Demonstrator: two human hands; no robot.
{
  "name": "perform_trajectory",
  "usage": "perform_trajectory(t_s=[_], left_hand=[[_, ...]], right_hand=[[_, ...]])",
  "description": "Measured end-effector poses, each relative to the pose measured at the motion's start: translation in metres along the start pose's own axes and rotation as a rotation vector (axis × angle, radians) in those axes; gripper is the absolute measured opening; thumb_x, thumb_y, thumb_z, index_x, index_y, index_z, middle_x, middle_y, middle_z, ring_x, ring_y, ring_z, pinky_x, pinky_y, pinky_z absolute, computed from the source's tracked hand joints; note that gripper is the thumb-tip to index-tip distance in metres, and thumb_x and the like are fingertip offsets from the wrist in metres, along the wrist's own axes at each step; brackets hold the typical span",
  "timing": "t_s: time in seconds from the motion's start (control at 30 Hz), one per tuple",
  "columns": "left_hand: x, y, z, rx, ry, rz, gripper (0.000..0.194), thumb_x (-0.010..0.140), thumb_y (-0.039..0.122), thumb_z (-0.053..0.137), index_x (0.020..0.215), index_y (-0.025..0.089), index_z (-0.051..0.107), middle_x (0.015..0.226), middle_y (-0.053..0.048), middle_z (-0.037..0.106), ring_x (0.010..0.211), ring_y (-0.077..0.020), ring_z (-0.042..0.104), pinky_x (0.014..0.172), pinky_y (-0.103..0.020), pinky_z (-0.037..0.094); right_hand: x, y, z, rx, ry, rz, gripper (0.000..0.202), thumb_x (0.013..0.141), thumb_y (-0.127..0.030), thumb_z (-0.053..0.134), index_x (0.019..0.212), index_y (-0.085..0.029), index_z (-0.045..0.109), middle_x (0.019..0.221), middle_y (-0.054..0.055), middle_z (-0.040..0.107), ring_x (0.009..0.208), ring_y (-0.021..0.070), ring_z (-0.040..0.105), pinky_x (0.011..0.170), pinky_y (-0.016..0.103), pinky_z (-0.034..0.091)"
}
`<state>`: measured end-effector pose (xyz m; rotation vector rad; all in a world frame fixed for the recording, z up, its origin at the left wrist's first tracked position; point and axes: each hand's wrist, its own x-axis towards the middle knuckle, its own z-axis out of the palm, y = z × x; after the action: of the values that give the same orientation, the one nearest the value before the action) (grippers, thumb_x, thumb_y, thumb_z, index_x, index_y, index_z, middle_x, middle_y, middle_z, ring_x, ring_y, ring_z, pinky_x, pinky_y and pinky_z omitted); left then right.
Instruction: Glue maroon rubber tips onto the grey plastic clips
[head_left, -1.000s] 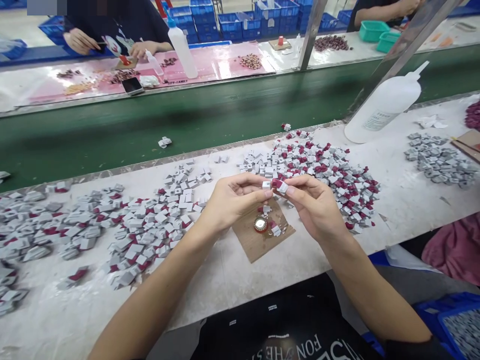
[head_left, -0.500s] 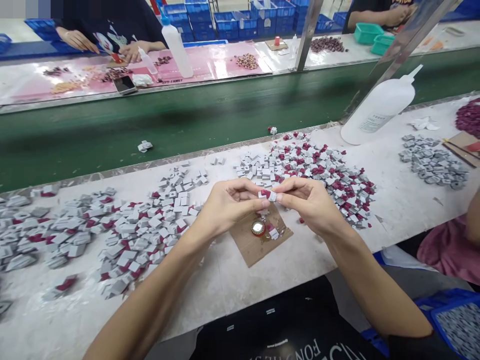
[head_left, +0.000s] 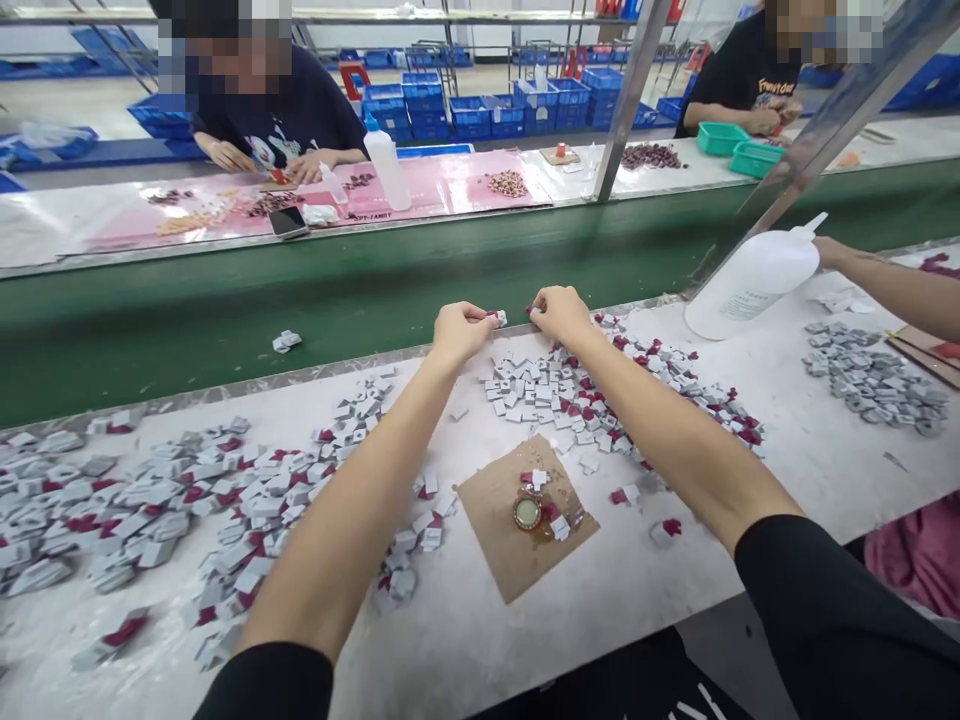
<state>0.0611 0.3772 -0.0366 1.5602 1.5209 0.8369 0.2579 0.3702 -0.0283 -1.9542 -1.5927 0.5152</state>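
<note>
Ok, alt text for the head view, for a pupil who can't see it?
A person's left hand holds a maroon-white piece, the right hand pinches a maroon bit, at the far edge of the bench. Nearer lies cardboard with a round cap; heaps of pieces lie left and beyond.

Beyond our white table (head_left: 427, 645) and a green strip (head_left: 375, 290), we see a far table (head_left: 37, 230), a metal post (head_left: 628, 110), stacked blue crates (head_left: 470, 118) and pale floor (head_left: 67, 100).
</note>
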Motion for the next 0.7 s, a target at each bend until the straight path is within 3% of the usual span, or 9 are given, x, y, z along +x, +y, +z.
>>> perform_trajectory(t_s=[0.1, 0.2, 0.33, 0.43, 0.5, 0.63, 0.7], left_hand=[[0.032, -0.004, 0.017, 0.04, 0.055, -0.023, 0.018, 0.08, 0.022, 0.087, 0.077, 0.023, 0.069, 0.086, -0.014, 0.078, 0.089, -0.0306, 0.073, 0.088, -0.05, 0.061], [0.053, -0.001, 0.033, 0.054, 0.064, -0.039, 0.018, 0.079, 0.023, 0.089, 0.079, 0.022, 0.071, 0.086, -0.014, 0.078, 0.091, -0.032, 0.073, 0.089, -0.05, 0.06], [0.058, 0.016, 0.047, 0.058, 0.017, -0.036, 0.017, 0.081, 0.02, 0.087, 0.085, 0.021, 0.07, 0.098, -0.017, 0.079, 0.099, -0.034, 0.074, 0.092, -0.051, 0.059], [0.035, 0.032, 0.047, 0.054, 0.006, 0.025, 0.017, 0.086, 0.02, 0.082, 0.098, 0.02, 0.07, 0.12, -0.021, 0.078, 0.119, -0.0364, 0.071, 0.102, -0.052, 0.056], [0.008, 0.042, 0.042, 0.028, -0.038, 0.101, 0.013, 0.094, 0.024, 0.077, 0.105, 0.019, 0.071, 0.124, -0.019, 0.078, 0.122, -0.0326, 0.071, 0.104, -0.046, 0.056], [-0.056, 0.049, 0.021, -0.222, -0.438, 0.253, 0.026, 0.106, 0.043, 0.068, 0.101, 0.019, 0.077, 0.103, -0.011, 0.082, 0.094, -0.0227, 0.075, 0.084, -0.034, 0.059], [-0.086, 0.045, 0.01, -0.329, -0.526, 0.297, 0.026, 0.102, 0.043, 0.074, 0.096, 0.019, 0.079, 0.1, -0.01, 0.082, 0.089, -0.0211, 0.074, 0.081, -0.033, 0.058]], right_hand=[[0.003, 0.004, 0.006, 0.046, 0.011, -0.007, 0.016, 0.086, -0.007, 0.072, 0.094, -0.018, 0.08, 0.11, 0.015, 0.082, 0.122, 0.0347, 0.073, 0.113, 0.051, 0.055], [-0.007, 0.009, 0.0, 0.136, 0.015, -0.046, 0.017, 0.089, -0.014, 0.069, 0.102, -0.018, 0.079, 0.11, 0.012, 0.082, 0.105, 0.0282, 0.078, 0.103, 0.045, 0.062], [-0.033, 0.016, -0.018, 0.251, 0.011, -0.063, 0.021, 0.086, -0.016, 0.07, 0.106, -0.018, 0.073, 0.11, 0.011, 0.08, 0.083, 0.0224, 0.077, 0.079, 0.038, 0.066], [-0.059, 0.018, -0.032, 0.307, 0.04, -0.084, 0.017, 0.084, -0.017, 0.073, 0.101, -0.021, 0.07, 0.111, 0.008, 0.077, 0.08, 0.02, 0.075, 0.079, 0.037, 0.065], [-0.08, 0.018, -0.038, 0.326, 0.098, -0.143, 0.013, 0.087, -0.019, 0.073, 0.098, -0.023, 0.069, 0.11, 0.006, 0.073, 0.083, 0.0195, 0.073, 0.083, 0.038, 0.064], [-0.128, 0.014, -0.043, 0.301, 0.232, -0.383, 0.008, 0.096, -0.019, 0.067, 0.097, -0.026, 0.066, 0.108, 0.006, 0.065, 0.085, 0.0199, 0.067, 0.08, 0.039, 0.062], [-0.153, 0.01, -0.042, 0.31, 0.264, -0.453, 0.009, 0.099, -0.02, 0.066, 0.097, -0.028, 0.062, 0.105, 0.005, 0.064, 0.086, 0.0208, 0.065, 0.079, 0.04, 0.061]])
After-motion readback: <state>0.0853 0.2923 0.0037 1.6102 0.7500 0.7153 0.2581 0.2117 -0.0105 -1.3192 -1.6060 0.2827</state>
